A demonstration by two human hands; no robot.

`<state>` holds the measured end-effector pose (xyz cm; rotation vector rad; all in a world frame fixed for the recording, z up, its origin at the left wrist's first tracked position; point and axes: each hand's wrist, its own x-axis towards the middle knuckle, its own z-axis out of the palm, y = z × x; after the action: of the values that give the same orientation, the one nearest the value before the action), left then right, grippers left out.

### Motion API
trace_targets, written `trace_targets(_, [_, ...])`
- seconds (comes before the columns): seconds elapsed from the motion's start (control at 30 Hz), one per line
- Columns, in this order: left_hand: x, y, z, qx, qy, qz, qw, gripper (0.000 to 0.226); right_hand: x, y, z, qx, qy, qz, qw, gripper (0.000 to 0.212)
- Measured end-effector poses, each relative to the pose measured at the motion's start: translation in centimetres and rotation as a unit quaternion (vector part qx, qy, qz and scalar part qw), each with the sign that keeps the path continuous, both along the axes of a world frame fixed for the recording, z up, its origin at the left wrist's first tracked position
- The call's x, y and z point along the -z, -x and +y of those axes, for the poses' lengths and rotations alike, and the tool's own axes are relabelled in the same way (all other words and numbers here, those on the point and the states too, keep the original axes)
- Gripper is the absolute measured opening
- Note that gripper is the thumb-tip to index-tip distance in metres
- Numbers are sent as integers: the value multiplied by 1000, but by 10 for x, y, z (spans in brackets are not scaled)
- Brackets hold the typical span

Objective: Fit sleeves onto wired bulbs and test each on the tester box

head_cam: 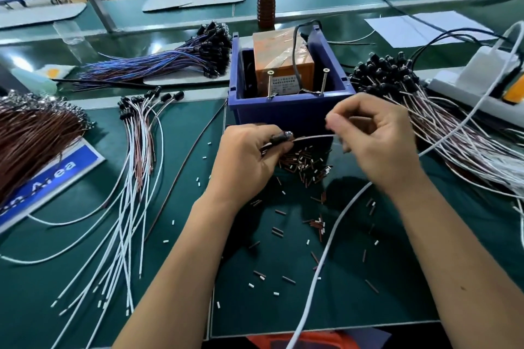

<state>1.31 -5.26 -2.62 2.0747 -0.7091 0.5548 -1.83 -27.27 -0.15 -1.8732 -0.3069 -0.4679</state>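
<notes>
A green mat [85, 278] covers the worktop, its near edge cut off by the frame. At mid-worktop stands a blue plastic bin [289, 110] holding the tester box [283, 65], an orange block wrapped in glossy tape with two screws [269, 83] standing up at its front; its label is too small to read and its lower part is hidden by the bin wall. At the left edge a thick brown wire bundle [34, 136] runs out of frame over a blue sign [56, 178], partly covered. Toward the right edge lies a heap of white and brown leads with black sleeved bulbs [388, 73]; toward the far left, a blue-purple bundle [158, 62]; nearer, a loose fan of finished white leads [133, 178].

Just in front of the bin, the left hand [243, 164] curls around a black sleeve [276, 139] with a clear bulb [287, 134] at its tip, most of the sleeve hidden by the fingers. The right hand [377, 139] pinches the thin wire [312, 137] that runs across from the bulb; its fingertips are blurred, so the exact grip is hard to make out. Under the hands, short brown tube pieces [306, 161] and tiny white bits [204, 157] litter the mat.
</notes>
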Motion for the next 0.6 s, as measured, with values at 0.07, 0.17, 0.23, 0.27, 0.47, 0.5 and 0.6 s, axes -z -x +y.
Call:
trace_targets(0.07, [0,0,4,0,67,55,996,3,-2,-1,-10,-34,-3,45,998,4])
trace_targets(0.17, [-3,3,4,26,140,131,981,3,1,-2,-26,-138,-27,183,973,32])
trace_targets(0.23, [-5,4,4,46,169,163,971,3,0,-3,-35,-192,-59,215,956,39])
trace_targets(0.27, [-6,4,4,55,186,176,965,3,-1,-2,-39,-208,-82,209,952,38])
trace_targets(0.47, [-16,11,1,101,290,225,925,9,-11,10,-48,-367,-275,136,878,16])
trace_targets(0.5, [-18,13,0,108,301,233,919,9,-12,12,-46,-430,-341,148,822,23])
trace_targets(0.6, [-22,15,0,137,320,263,900,11,-12,14,-35,-521,-452,170,704,34])
